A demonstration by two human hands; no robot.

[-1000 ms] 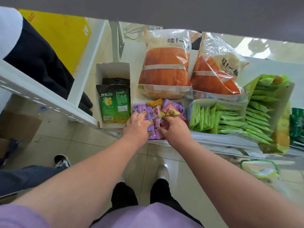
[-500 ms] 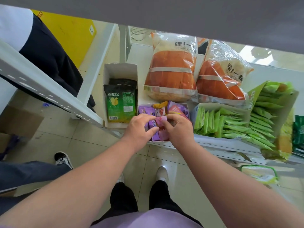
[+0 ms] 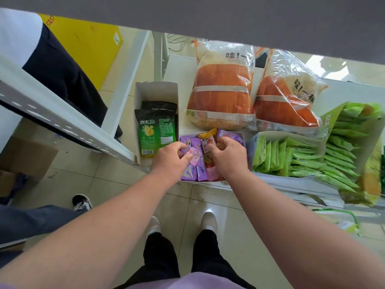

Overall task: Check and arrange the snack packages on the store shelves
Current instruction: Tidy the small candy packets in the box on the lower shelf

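A small white box (image 3: 241, 135) at the shelf's front edge holds several small purple, pink and orange snack packets (image 3: 195, 174). Over its left side, my left hand (image 3: 171, 160) pinches a small pink packet (image 3: 193, 156) between thumb and fingers. My right hand (image 3: 228, 157) reaches into the box's middle, its fingers curled round a pink-and-white packet (image 3: 205, 146). Both forearms stretch up from the bottom of the view.
Left of the box stands a white carton (image 3: 156, 90) with green-and-black durian bags (image 3: 155, 134). Behind are two big orange bags (image 3: 220, 90). A tray of green sachets (image 3: 291, 155) lies to the right. A dark upper shelf (image 3: 208, 15) hangs overhead. Another person (image 3: 52, 67) stands at left.
My hands have drawn slightly apart. The left one has lifted a pink packet clear of the pile, and the right has moved deeper into the box.
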